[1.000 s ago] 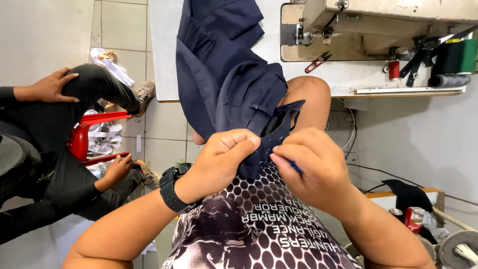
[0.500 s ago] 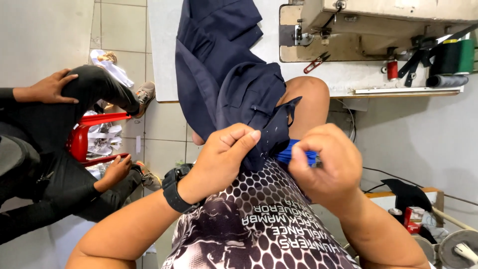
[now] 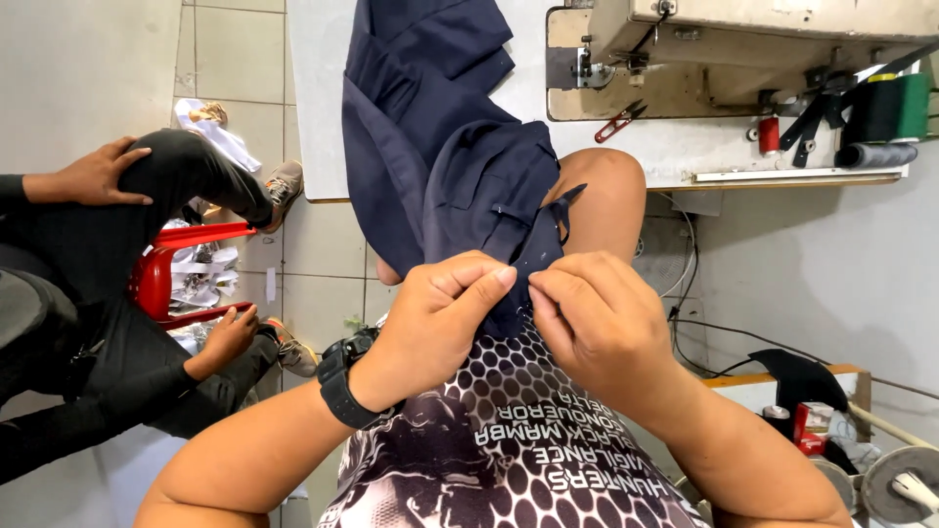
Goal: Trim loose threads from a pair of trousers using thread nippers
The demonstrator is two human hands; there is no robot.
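Fingers (image 3: 494,284) of both hands pinch navy garment (image 3: 469,186).

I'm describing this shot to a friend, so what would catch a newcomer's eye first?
Centre frame, the left hand and right hand pinch a fold of dark navy garment that drapes down from the white table above. A cream sewing machine sits top right; a person in black sits at left.
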